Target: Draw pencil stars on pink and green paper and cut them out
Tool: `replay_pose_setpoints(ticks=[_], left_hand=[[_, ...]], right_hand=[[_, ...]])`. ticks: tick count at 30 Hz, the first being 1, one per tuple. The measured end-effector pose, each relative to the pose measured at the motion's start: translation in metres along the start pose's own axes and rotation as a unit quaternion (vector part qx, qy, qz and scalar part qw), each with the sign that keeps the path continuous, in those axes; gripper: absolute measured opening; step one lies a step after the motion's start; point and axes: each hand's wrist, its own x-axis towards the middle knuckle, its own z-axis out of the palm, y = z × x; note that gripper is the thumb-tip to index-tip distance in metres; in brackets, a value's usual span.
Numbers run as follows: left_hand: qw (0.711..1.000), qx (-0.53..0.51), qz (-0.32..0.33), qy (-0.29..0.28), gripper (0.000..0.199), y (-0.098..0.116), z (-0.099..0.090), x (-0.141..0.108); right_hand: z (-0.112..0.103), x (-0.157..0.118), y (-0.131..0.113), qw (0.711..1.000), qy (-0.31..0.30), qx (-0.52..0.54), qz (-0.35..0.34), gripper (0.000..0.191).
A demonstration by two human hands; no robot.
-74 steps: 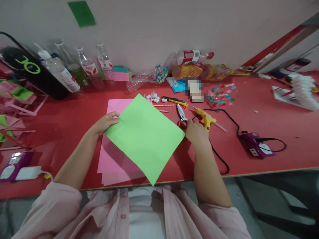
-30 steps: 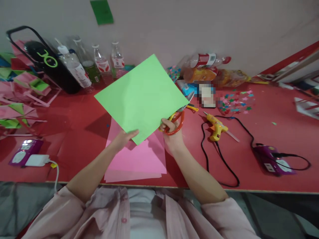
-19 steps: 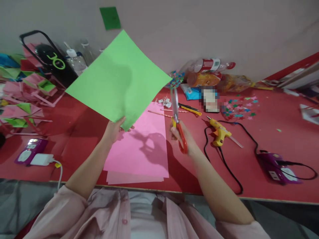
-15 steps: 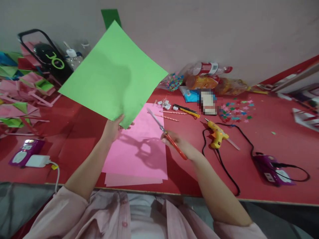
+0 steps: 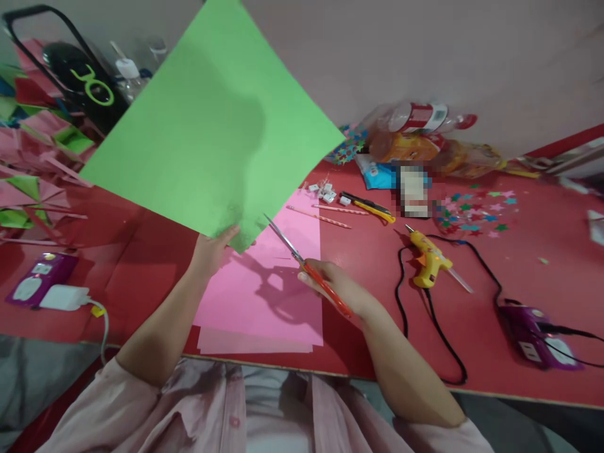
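My left hand (image 5: pixel 218 246) pinches a large green sheet of paper (image 5: pixel 202 132) near its lowest corner, thumb in front and fingers behind. The sheet is held up, turned so its corners point up, down and sideways. In my right hand (image 5: pixel 337 283) is a pair of scissors (image 5: pixel 325 287) with red handles, its blades pointing up and left. The blade tips come close to the green sheet's lower right edge; whether they touch it I cannot tell. Beneath both hands, pink paper (image 5: pixel 283 314) lies on the red table, with shadows of the hands and scissors on it.
A yellow hot glue gun (image 5: pixel 430 259) with a black cord lies to the right, beside a purple power socket (image 5: pixel 538 336). Behind are a yellow cutter (image 5: pixel 375 211), striped sticks (image 5: pixel 323 217), star confetti (image 5: pixel 481 211) and plastic bottles (image 5: pixel 410 148). Folded paper pieces (image 5: pixel 40 145) crowd the left.
The green sheet appears larger and higher in view. The scissors have come up toward its lower right edge, and their blades look closer together. The camera view has shifted slightly.
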Motion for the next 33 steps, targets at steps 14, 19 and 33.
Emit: replay_pose_setpoints(ticks=[14,19,33], left_hand=[[0.999,0.007,-0.017,-0.032,0.041,-0.001,0.005,-0.007],[0.999,-0.002,-0.016,-0.041,0.045,-0.004,0.001,-0.006],[0.996,-0.004,-0.049,-0.071,0.052,-0.005,-0.006,-0.002]], right_hand=[[0.009,0.003,0.003,0.999,0.004,0.036,-0.003,0.051],[0.013,-0.001,-0.001,0.999,0.019,0.036,-0.005,0.049],[0.017,0.003,0.001,0.998,0.023,0.056,0.005,0.047]])
